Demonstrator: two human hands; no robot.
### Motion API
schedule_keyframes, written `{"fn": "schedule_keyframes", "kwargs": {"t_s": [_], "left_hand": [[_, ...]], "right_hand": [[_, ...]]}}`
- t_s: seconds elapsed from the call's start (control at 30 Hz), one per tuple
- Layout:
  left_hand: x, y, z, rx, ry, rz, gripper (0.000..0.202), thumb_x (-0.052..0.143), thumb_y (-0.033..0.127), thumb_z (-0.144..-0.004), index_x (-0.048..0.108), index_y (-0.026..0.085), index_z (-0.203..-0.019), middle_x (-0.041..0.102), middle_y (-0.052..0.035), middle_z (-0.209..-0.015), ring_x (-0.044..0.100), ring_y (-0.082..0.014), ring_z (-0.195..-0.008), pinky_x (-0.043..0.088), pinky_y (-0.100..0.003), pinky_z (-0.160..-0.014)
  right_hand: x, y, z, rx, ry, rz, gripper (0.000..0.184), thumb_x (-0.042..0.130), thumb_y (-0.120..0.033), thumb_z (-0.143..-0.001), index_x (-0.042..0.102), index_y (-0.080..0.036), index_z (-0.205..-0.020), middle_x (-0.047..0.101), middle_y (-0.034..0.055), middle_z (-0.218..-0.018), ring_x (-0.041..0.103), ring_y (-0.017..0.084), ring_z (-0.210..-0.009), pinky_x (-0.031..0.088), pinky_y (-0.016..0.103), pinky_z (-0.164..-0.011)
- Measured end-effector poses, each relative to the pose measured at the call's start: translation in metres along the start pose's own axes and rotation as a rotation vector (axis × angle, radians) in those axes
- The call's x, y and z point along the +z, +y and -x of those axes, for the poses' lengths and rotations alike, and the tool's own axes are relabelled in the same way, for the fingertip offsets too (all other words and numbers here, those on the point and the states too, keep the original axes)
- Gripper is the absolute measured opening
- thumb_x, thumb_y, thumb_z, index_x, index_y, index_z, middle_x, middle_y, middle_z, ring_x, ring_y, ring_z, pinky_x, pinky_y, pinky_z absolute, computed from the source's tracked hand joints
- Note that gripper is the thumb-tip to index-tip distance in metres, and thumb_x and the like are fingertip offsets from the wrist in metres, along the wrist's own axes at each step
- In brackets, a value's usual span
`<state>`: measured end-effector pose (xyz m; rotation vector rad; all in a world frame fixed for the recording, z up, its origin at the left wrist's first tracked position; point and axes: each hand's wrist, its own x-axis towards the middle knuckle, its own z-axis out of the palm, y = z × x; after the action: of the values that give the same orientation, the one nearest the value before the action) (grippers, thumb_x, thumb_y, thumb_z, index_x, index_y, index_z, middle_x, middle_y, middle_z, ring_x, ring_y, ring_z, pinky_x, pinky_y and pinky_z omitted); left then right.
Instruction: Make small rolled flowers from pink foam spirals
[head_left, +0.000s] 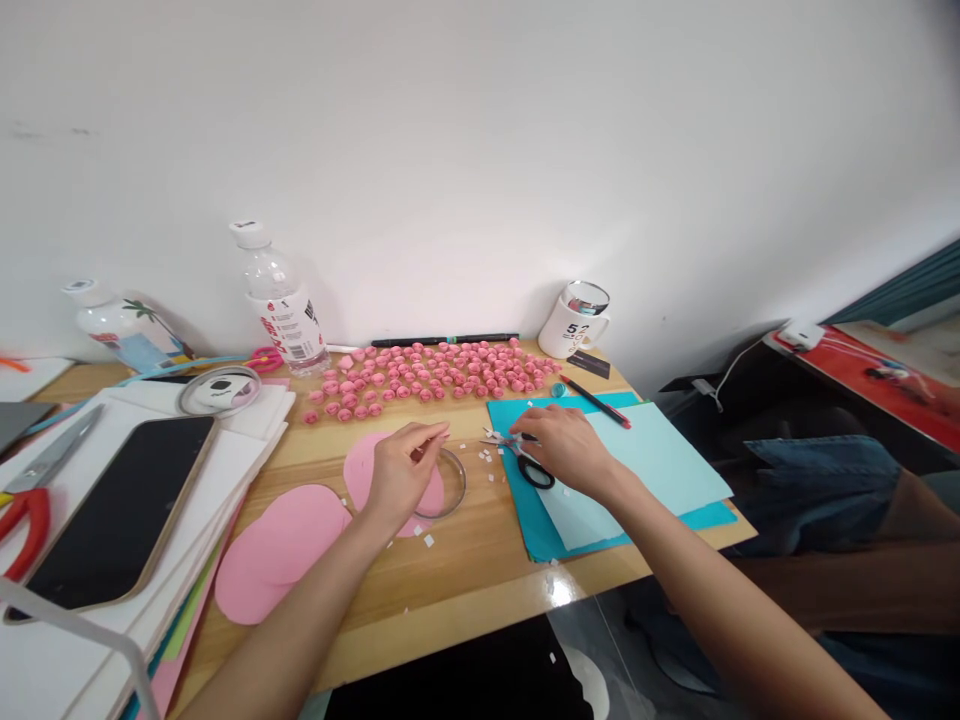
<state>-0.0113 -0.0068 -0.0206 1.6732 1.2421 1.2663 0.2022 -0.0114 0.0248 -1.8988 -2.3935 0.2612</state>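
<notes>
My left hand (406, 468) is closed in a pinch above a clear tape roll (459, 490) and pink paper circles (360, 470). What its fingertips hold is too small to make out. Black-handled scissors (537, 472) lie at the edge of blue paper, blades pointing left. Curled over their upper handle loop is my right hand (566, 442), its fingers closed on it; the lower loop shows below. Small white squares (489, 456) are scattered about the blades. Further left are more pink paper circles (281, 545).
Many rolled pink paper flowers (450, 370) spread along the wall, near a water bottle (289, 310) and white mug (574, 325). Light blue sheets (645, 465) with a pen (600, 402) lie right. A phone (124, 510) and red-handled scissors (30, 520) rest on paper stacks left.
</notes>
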Motion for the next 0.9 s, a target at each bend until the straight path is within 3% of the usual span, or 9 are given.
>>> {"fn": "schedule_keyframes", "kwargs": {"t_s": [0.17,0.43,0.73,0.9], "left_hand": [[0.000,0.004,0.000,-0.105,-0.007,0.130,0.018,0.063,0.027,-0.071,0.072,0.022,-0.085,0.069,-0.0046,-0.077,0.059,-0.0142,-0.060,0.046,-0.024,-0.053],[-0.001,0.007,0.000,-0.092,-0.003,0.219,0.017,0.062,0.024,-0.071,0.072,0.021,-0.084,0.068,-0.0043,-0.077,0.060,-0.0135,-0.061,0.049,-0.026,-0.061],[-0.001,0.011,-0.001,-0.095,0.011,0.246,0.016,0.064,0.027,-0.070,0.072,0.020,-0.082,0.064,-0.0023,-0.065,0.057,-0.0132,-0.057,0.049,-0.026,-0.059],[-0.001,0.010,-0.002,-0.223,0.054,0.280,0.021,0.066,0.027,-0.068,0.072,0.019,-0.086,0.066,-0.0012,-0.064,0.059,-0.0131,-0.056,0.050,-0.026,-0.061]], "right_hand": [[0.023,0.000,-0.019,0.128,0.103,-0.215,0.012,0.055,-0.018,-0.078,0.065,-0.016,-0.083,0.061,0.0075,-0.088,0.058,0.016,-0.071,0.040,0.026,-0.065],[0.038,0.001,-0.024,0.130,0.111,-0.214,0.011,0.057,-0.024,-0.077,0.064,-0.016,-0.073,0.056,0.0026,-0.068,0.054,0.016,-0.064,0.036,0.025,-0.059],[0.049,-0.004,-0.015,0.090,0.173,-0.195,0.013,0.044,-0.017,-0.084,0.056,-0.016,-0.077,0.057,0.0068,-0.086,0.056,0.017,-0.075,0.039,0.026,-0.065],[0.048,0.004,-0.013,0.130,0.203,-0.532,0.012,0.045,-0.025,-0.082,0.050,-0.018,-0.073,0.056,0.0040,-0.078,0.056,0.014,-0.061,0.044,0.028,-0.060]]}}
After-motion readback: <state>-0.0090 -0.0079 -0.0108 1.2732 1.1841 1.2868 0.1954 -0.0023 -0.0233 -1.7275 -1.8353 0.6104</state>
